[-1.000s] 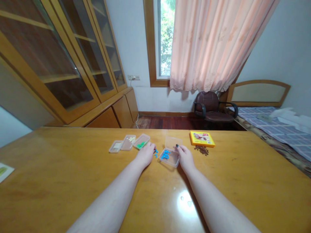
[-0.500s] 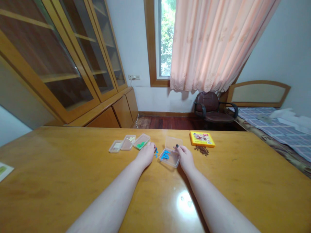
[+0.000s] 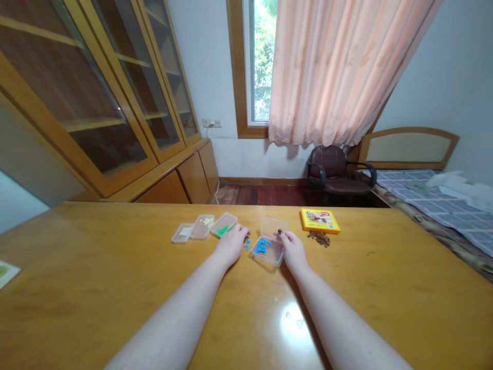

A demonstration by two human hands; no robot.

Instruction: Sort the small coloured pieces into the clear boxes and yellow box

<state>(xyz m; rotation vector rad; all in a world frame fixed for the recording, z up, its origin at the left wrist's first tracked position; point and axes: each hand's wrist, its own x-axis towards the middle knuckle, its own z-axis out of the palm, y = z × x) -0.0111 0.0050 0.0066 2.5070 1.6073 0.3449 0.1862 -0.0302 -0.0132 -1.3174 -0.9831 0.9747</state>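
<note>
My right hand (image 3: 295, 250) pinches the right side of a clear plastic box (image 3: 275, 253), its lid (image 3: 274, 226) folded back. The box is tilted slightly, and small blue plastic pieces (image 3: 262, 246) lie in its left part. To the left, my left hand (image 3: 231, 243) rests on the table with fingers curled down beside a few loose blue pieces (image 3: 247, 243). Whatever may be between those fingertips is hidden. Just behind the left hand is another clear box with green pieces (image 3: 222, 230), partly covered by the hand.
Left of the green pieces lie a clear box with cream pieces (image 3: 207, 222) and a small clear box (image 3: 182, 233). A yellow printed box (image 3: 320, 220) sits at the right rear, with a pile of brown pieces (image 3: 319, 238) in front. The wooden table (image 3: 385, 277) carries everything.
Both hands stay in nearly the same places. The left fingers have shifted slightly at the loose blue pieces. The whole view has moved a little.
</note>
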